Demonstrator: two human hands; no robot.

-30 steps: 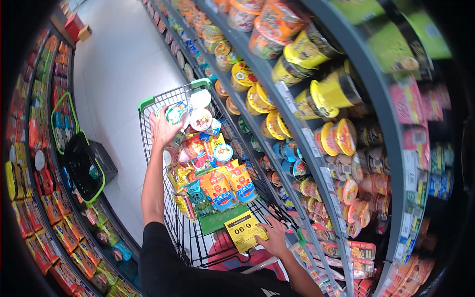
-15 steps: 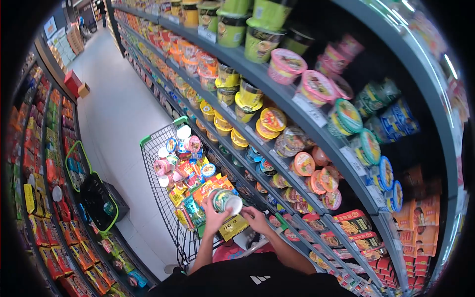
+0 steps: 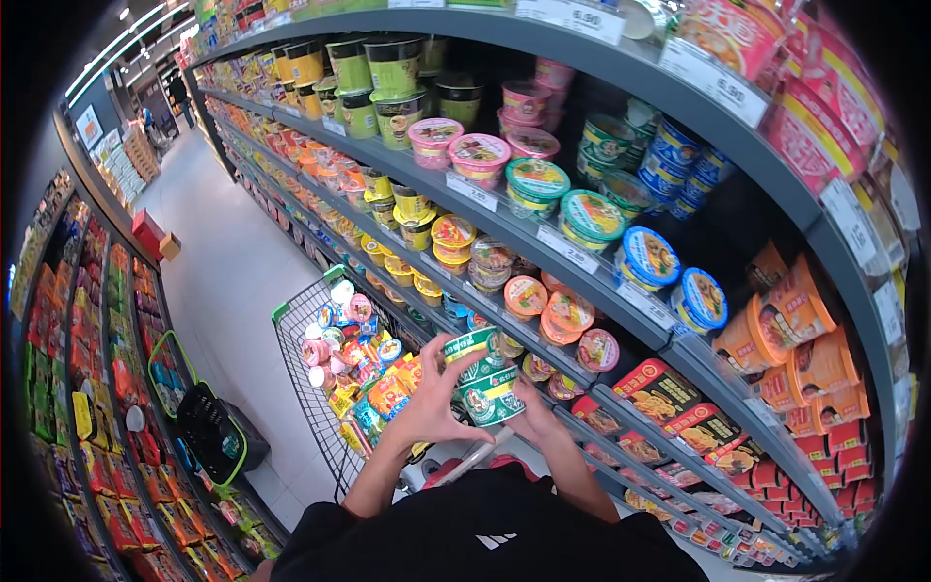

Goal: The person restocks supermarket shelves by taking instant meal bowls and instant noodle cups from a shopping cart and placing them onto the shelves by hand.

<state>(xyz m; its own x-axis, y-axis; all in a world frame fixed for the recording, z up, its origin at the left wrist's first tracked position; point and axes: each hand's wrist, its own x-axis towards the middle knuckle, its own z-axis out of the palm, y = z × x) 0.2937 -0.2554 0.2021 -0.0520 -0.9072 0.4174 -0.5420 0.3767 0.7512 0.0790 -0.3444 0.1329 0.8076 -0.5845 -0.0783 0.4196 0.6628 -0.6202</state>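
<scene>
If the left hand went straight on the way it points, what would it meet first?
Most likely the green cups, right before the left hand; the exact gap is unclear.

bright overhead strip lights (image 3: 102,63) | shadowed shelf recesses (image 3: 752,209) | fisheye bowing | black vignette

1 red box (image 3: 147,234) stands beyond 1 black basket (image 3: 204,422) (green-rimmed).

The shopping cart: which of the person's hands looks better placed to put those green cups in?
Likely the left hand. It is on the side of the green cups toward the shopping cart, nearer its packets; the right hand is on their other side, closer to the shelves.
</scene>
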